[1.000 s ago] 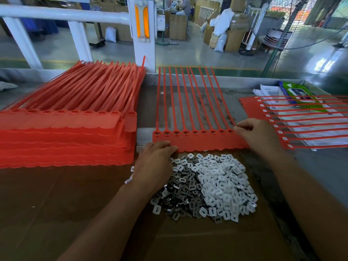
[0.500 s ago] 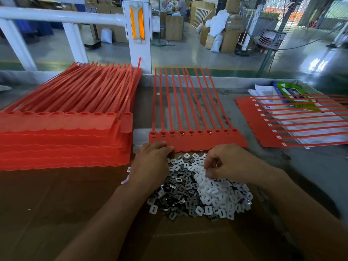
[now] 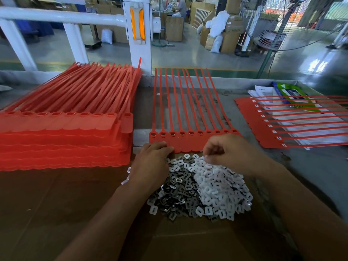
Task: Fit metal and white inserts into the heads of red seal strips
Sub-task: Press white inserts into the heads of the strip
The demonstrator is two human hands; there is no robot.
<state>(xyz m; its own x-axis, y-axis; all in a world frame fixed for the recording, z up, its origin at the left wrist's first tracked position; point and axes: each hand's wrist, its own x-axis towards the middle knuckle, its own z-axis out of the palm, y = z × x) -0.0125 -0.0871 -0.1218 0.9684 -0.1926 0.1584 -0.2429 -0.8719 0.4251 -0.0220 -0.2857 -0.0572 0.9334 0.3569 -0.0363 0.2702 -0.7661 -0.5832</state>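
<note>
A sheet of joined red seal strips (image 3: 190,143) lies in the middle, tails pointing away, its row of heads (image 3: 191,132) showing dark inserts. Just in front sits a heap of white inserts (image 3: 216,187) and, to its left, metal inserts (image 3: 175,187). My left hand (image 3: 152,162) rests flat across the metal heap, fingertips touching the sheet's near edge. My right hand (image 3: 226,151) hovers over the top of the white heap with fingers curled, pinching a small white insert at the fingertips.
A tall stack of red strip sheets (image 3: 62,140) fills the left. Another sheet (image 3: 263,127) lies at the right over papers and a green packet (image 3: 290,93). Brown cardboard (image 3: 56,213) covers the near bench. A white rail post (image 3: 141,44) stands behind.
My right hand came back from the right end of the sheet's heads to the white heap, dipped into it, and now lifts slightly with curled fingers. The left hand stayed put.
</note>
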